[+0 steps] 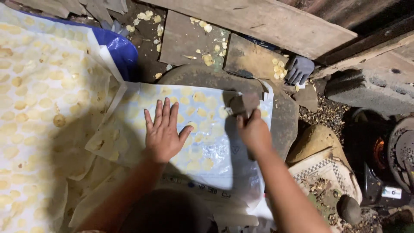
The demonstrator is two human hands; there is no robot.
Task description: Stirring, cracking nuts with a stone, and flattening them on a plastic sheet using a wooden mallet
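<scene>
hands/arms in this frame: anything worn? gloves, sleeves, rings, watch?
Both bare. The left hand and right hand have no gloves, and no ring or watch shows. Both forearms are uncovered up to the frame edge, so no sleeve is visible. The only glove in view is a grey glove lying unworn on the wooden boards.

Your left hand (pixel 163 131) and right hand (pixel 254 131) are bare: no gloves, rings or wrist straps. Both forearms are uncovered, with no sleeve visible up to the frame's lower edge.
</scene>
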